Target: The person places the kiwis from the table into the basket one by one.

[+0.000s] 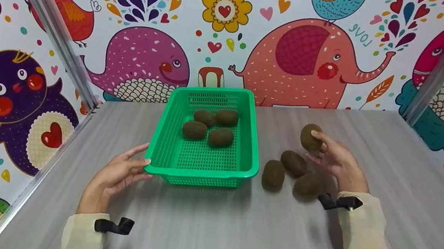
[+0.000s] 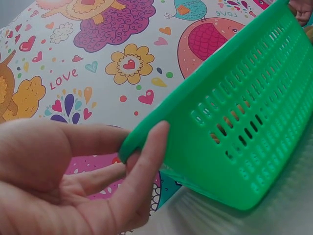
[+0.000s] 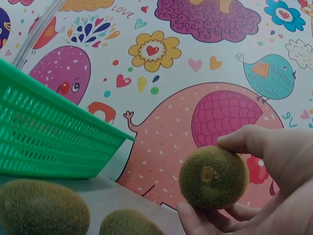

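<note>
My left hand (image 1: 121,173) pinches the near left corner of a green plastic basket (image 1: 198,175), thumb on the rim and fingers below it. The left wrist view shows the basket's slotted wall (image 2: 205,152) rising from that grip. Several brown kiwis lie inside the basket, one kiwi (image 1: 220,137) nearest its front. My right hand (image 1: 339,161) holds another kiwi (image 1: 311,138) between thumb and fingers, to the right of the basket. In the right wrist view the stem end of this held kiwi (image 3: 213,177) faces the camera.
Three loose kiwis lie on the grey table (image 1: 195,232) right of the basket: one kiwi (image 1: 273,176) near its corner, another kiwi (image 1: 294,164) behind, and a third kiwi (image 1: 308,186) under the right hand. A cartoon-printed wall (image 1: 223,52) stands behind, with metal posts (image 1: 52,29) at the corners.
</note>
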A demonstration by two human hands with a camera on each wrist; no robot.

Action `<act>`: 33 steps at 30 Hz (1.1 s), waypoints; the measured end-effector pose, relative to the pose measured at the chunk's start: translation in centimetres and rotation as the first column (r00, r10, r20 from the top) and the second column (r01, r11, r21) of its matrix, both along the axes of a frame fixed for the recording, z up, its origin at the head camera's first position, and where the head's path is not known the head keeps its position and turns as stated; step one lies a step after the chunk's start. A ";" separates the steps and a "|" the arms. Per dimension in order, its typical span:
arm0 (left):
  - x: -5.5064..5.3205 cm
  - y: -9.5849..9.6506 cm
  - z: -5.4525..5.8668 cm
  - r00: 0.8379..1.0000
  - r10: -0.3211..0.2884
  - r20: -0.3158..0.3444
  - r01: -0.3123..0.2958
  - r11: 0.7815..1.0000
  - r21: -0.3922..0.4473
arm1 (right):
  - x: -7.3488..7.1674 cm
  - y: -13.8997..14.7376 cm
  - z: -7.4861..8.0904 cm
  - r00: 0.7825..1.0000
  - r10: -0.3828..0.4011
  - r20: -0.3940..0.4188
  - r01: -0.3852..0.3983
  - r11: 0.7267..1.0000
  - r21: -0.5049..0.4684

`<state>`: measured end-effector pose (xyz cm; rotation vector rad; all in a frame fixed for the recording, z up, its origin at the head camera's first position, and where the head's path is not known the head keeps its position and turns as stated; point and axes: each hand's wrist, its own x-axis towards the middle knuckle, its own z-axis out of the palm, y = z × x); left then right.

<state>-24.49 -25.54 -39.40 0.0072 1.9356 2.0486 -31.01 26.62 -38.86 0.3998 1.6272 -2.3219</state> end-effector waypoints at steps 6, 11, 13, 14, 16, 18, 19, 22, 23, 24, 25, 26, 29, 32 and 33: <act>0.0 0.1 -0.1 1.000 0.014 0.009 -0.014 1.000 -0.012 | 0.2 -0.3 0.5 1.000 0.014 -0.009 -0.014 1.000 0.018; 0.0 0.1 -0.1 1.000 0.019 0.018 -0.019 1.000 -0.007 | 0.5 -0.7 1.0 0.998 0.030 -0.046 -0.030 1.000 0.006; 0.0 0.1 -0.1 1.000 0.020 0.018 -0.020 1.000 -0.003 | 0.6 -0.9 1.2 0.997 0.033 -0.064 -0.032 0.999 0.007; 0.0 0.0 -0.1 1.000 0.019 0.018 -0.019 1.000 -0.002 | 0.6 -1.0 1.3 0.997 0.035 -0.071 -0.034 0.999 0.011; 0.0 0.0 -0.1 1.000 0.019 0.019 -0.019 1.000 0.000 | 0.7 -1.1 1.4 0.996 0.036 -0.085 -0.035 0.999 0.022; 0.1 0.1 -0.1 1.000 0.019 0.021 -0.019 1.000 0.003 | 0.8 -1.2 1.5 0.995 0.036 -0.091 -0.035 0.999 0.022; 0.1 0.1 -0.1 1.000 0.019 0.021 -0.019 1.000 0.003 | 0.8 -1.3 1.6 0.995 0.037 -0.093 -0.035 0.999 0.022; 0.1 0.1 -0.1 1.000 0.017 0.024 -0.017 1.000 0.002 | 1.0 -1.6 1.8 0.994 0.040 -0.102 -0.040 0.999 0.005; 0.1 0.1 -0.2 1.000 0.018 0.023 -0.018 1.000 0.002 | 1.0 -1.6 1.9 0.993 0.043 -0.108 -0.043 0.999 -0.001; 0.1 0.1 -0.2 1.000 0.020 0.022 -0.020 1.000 0.004 | 1.1 -1.7 2.0 0.992 0.047 -0.114 -0.048 0.999 -0.006; 0.1 0.1 -0.2 1.000 0.017 0.021 -0.017 1.000 0.005 | 1.1 -1.8 2.1 0.991 0.052 -0.122 -0.054 0.998 -0.011; 0.1 0.1 -0.2 1.000 0.016 0.020 -0.016 1.000 0.008 | 1.2 -1.9 2.2 0.989 0.061 -0.132 -0.063 0.998 -0.014; 0.1 0.1 -0.1 1.000 0.017 0.018 -0.017 1.000 0.016 | 1.3 -2.2 2.5 0.985 0.087 -0.151 -0.090 0.996 -0.010; 0.0 0.1 -0.1 1.000 0.017 0.020 -0.017 1.000 0.016 | 1.5 -2.5 2.7 0.981 0.110 -0.160 -0.112 0.994 -0.007; 0.0 0.1 -0.1 1.000 0.017 0.020 -0.018 1.000 0.015 | 1.5 -2.6 2.8 0.981 0.112 -0.161 -0.114 0.993 -0.005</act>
